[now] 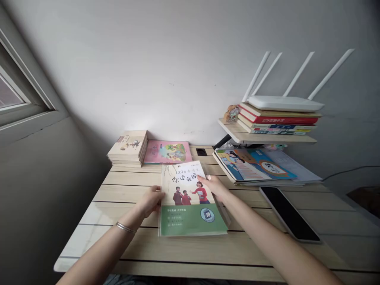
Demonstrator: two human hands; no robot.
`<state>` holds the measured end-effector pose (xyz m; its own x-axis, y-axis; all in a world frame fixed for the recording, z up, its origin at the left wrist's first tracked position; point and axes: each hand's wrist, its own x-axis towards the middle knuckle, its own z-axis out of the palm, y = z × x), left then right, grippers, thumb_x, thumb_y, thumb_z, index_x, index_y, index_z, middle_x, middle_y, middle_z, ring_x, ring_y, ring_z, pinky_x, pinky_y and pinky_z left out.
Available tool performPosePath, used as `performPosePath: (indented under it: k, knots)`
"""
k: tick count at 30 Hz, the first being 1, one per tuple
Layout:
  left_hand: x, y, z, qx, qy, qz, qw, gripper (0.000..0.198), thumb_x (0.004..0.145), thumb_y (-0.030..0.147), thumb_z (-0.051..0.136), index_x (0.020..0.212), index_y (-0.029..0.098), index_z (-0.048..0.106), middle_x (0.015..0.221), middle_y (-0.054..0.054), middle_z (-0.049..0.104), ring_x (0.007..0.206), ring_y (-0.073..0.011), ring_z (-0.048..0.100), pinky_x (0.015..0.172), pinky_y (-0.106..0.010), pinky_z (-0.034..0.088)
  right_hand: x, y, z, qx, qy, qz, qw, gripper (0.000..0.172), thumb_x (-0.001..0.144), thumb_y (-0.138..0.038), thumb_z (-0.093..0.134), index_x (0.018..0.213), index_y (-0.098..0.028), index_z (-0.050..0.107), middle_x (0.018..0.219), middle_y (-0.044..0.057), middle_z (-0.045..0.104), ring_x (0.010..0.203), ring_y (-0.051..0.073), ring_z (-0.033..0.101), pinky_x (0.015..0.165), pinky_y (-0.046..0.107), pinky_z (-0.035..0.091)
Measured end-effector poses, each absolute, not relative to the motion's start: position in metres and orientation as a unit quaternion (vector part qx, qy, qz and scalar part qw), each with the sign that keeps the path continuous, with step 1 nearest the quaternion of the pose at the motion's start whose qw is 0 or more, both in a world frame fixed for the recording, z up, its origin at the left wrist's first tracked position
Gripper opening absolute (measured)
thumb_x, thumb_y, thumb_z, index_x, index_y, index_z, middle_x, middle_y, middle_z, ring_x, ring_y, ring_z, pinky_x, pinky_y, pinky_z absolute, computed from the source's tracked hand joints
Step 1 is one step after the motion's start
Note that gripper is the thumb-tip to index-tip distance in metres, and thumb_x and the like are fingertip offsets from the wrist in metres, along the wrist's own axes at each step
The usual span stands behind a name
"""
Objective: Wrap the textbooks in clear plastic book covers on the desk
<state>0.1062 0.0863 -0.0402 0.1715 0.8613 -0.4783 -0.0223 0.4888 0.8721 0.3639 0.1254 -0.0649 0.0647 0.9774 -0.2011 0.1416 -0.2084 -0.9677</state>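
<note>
A thin book [190, 198] with a white and green cover, three printed figures and Chinese lettering is between my two hands, over the middle of the desk. My left hand [152, 201] grips its left edge, fingers curled round the side; a silver bracelet is on that wrist. On the opposite side my right hand [214, 186] holds the upper right edge, with a fingertip over the cover. Clear plastic shows along the book's edges. Just beyond it lies a pink book [170, 151], beside a stack of small beige books [130, 149].
A black phone [289, 213] lies right of my forearm. Behind it are a blue textbook [258, 164] and papers. A raised shelf [246, 136] carries stacked books [277, 118] and a white router [285, 103]. A black socket [201, 152] sits in the slatted desk [118, 194], against the wall.
</note>
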Motion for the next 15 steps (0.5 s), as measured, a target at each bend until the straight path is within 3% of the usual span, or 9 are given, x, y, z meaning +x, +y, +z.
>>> performPosePath:
  k: [7,10,15]
  knots:
    - [0.095,0.081,-0.048,0.422,0.589,0.310,0.615,0.039,0.067,0.027,0.071,0.097,0.018,0.047,0.083,-0.003,0.063,0.067,-0.0153,0.062,0.051,-0.024,0.047,0.382,0.120,-0.084,-0.647,-0.506,0.417,0.389,0.026,0.070,-0.042,0.067,0.070,-0.016,0.063,0.066,0.002,0.067,0.061,0.015,0.064,0.049,0.022,0.052]
    - [0.095,0.082,-0.045,0.432,0.592,0.305,0.608,0.036,0.071,0.029,0.068,0.098,0.018,0.048,0.084,-0.004,0.065,0.066,-0.0153,0.062,0.051,-0.023,0.046,0.384,0.117,-0.082,-0.657,-0.496,0.413,0.390,0.026,0.068,-0.039,0.069,0.059,-0.018,0.056,0.057,-0.001,0.061,0.053,0.012,0.060,0.047,0.021,0.052]
    - [0.097,0.084,-0.045,0.415,0.598,0.307,0.613,0.033,0.073,0.032,0.067,0.096,0.017,0.050,0.084,-0.005,0.066,0.062,-0.0147,0.060,0.050,-0.024,0.046,0.376,0.112,-0.081,-0.655,-0.463,0.439,0.405,0.025,0.072,-0.035,0.065,0.059,-0.021,0.050,0.063,0.002,0.067,0.056,0.015,0.064,0.050,0.025,0.055]
